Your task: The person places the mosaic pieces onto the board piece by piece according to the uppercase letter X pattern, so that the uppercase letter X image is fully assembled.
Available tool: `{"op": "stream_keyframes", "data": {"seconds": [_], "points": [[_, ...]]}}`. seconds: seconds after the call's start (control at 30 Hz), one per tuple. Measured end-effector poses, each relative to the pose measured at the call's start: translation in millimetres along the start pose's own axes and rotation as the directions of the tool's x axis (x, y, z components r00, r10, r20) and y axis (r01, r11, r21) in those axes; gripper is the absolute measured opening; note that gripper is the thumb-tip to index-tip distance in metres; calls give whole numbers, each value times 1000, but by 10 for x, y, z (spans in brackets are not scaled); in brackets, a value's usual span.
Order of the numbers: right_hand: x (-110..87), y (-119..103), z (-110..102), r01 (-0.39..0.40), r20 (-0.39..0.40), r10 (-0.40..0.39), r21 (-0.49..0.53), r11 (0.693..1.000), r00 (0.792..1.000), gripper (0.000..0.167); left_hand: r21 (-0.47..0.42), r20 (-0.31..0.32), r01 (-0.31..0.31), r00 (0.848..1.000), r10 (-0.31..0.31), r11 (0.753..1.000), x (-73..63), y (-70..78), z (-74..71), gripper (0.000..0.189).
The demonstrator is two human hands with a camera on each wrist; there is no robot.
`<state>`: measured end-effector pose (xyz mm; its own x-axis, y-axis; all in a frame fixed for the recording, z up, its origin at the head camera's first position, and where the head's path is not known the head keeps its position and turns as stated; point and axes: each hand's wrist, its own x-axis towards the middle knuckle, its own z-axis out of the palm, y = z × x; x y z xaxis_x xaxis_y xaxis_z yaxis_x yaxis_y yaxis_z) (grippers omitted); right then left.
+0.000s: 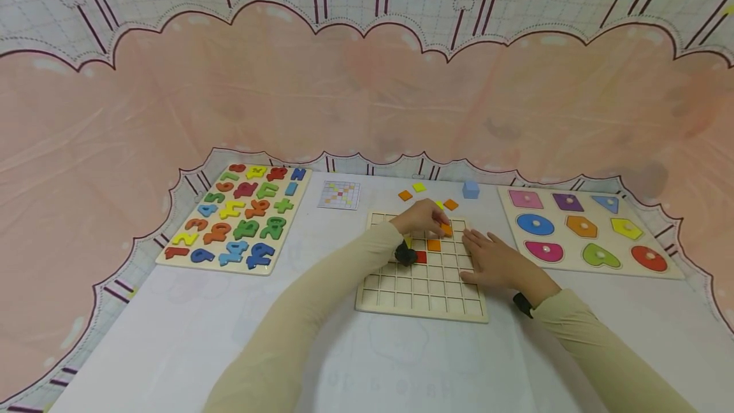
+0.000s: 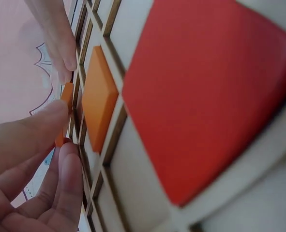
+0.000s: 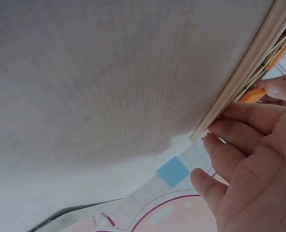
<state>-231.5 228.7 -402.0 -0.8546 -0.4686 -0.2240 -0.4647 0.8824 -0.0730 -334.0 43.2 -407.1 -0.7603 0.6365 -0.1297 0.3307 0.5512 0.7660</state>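
Observation:
My left hand (image 1: pixel 422 217) pinches an orange square tile (image 1: pixel 446 230) between thumb and fingers, low over the far right part of a wooden grid board (image 1: pixel 421 306). In the left wrist view the held tile stands on edge close to the grid. Another orange tile (image 2: pixel 99 99) and a red tile (image 2: pixel 205 96) lie in neighbouring cells, stepping diagonally. Part of a yellow tile (image 1: pixel 408 241) shows beside my left wrist, which hides some cells. With fingers extended, my right hand (image 1: pixel 494 261) rests along the board's right edge.
Beyond the board lie loose tiles, among them an orange one (image 1: pixel 405 195) and a yellow one (image 1: pixel 419 187), plus a blue cube (image 1: pixel 471 190). A pattern card (image 1: pixel 339 195) is at back left. A number puzzle (image 1: pixel 269 209) stands left, a shape puzzle (image 1: pixel 559 247) right.

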Motion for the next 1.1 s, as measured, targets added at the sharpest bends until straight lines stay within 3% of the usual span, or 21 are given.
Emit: {"op": "stream_keyframes", "data": {"seconds": [0.43, 1.1], "points": [[-24, -24, -45, -4, 5, 4, -14, 1000, 1000, 81, 49, -14, 21, 1000, -20, 999, -21, 44, 49, 22], [1, 8, -3, 2, 0, -2, -15, 1000, 1000, 83, 52, 3, -4, 1000, 4, 999, -89, 21, -26, 18]]}}
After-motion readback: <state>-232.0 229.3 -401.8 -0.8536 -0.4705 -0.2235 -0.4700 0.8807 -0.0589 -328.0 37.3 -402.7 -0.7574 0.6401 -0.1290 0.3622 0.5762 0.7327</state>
